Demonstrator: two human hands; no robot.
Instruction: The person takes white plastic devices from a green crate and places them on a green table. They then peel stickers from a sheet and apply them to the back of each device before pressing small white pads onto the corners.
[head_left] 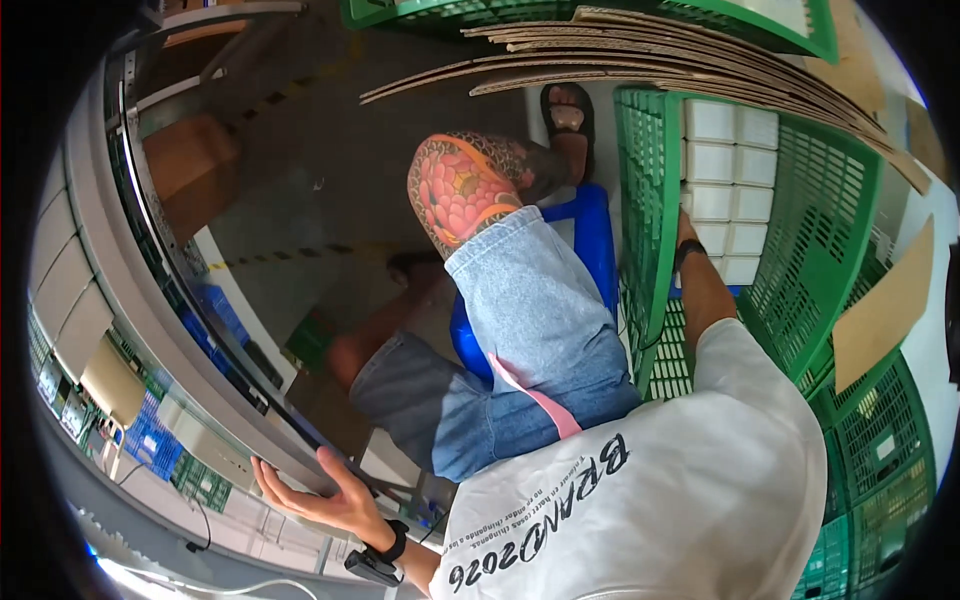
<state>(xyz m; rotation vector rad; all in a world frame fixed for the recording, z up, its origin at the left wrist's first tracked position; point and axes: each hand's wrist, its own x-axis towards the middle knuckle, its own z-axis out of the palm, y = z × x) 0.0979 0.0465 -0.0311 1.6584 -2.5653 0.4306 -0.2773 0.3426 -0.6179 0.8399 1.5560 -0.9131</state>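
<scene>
My left hand (325, 492) rests at the edge of a long pale workbench (235, 440) on the left, its fingers stretched out and spread, holding nothing that shows. A dark band with a small device is on that wrist. On the right, my right arm reaches down into a green plastic crate (655, 215). Two columns of small white boxes (712, 167) stand inside it. Against the boxes' near left side, my right hand (685, 230) is mostly hidden between them and the crate wall; what its fingers do cannot be seen.
Flat cardboard sheets (640, 62) lie stacked across the far side, over the crate's far edge. Another cardboard piece (885, 310) leans at the right beside more green crates (880, 430). I sit on a blue stool (597, 240). A brown box (190, 170) is beneath the bench side.
</scene>
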